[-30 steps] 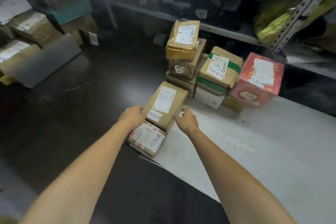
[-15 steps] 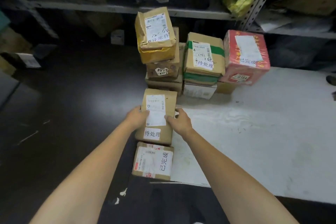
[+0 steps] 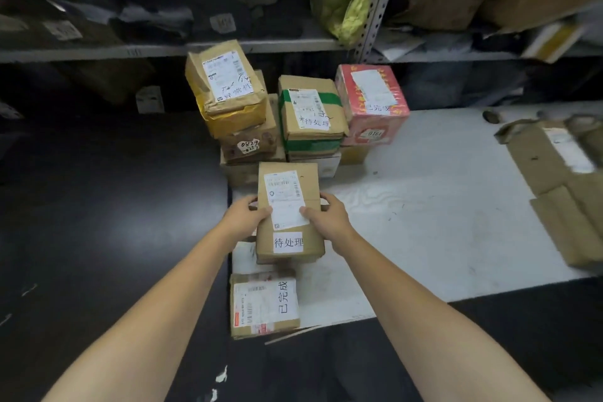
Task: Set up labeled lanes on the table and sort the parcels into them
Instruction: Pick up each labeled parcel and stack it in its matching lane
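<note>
**Both hands on the 待处理 parcel at the table's left edge**

The brown parcel (image 3: 288,206) sits between the two hands, its long axis running near to far and its 待处理 sticker at the near end. The left hand (image 3: 248,215) grips its left side and the right hand (image 3: 326,219) its right side. Both thumbs are curled over the top onto the shipping label. Whether the parcel rests on the white table (image 3: 440,222) or is raised just off it cannot be told.

Just near of it lies the near parcel (image 3: 264,303), marked 已完成. The green-taped parcel (image 3: 310,111), which carries the same 待处理 mark, stands far and slightly right in the stack. The red box (image 3: 372,101), marked 已完成, touches its right side.

No lane labels show on the table. The bare surface lies to the right, so the right hand would likely lead a move that way. Flattened cardboard (image 3: 561,179) lies at the far right.
</note>
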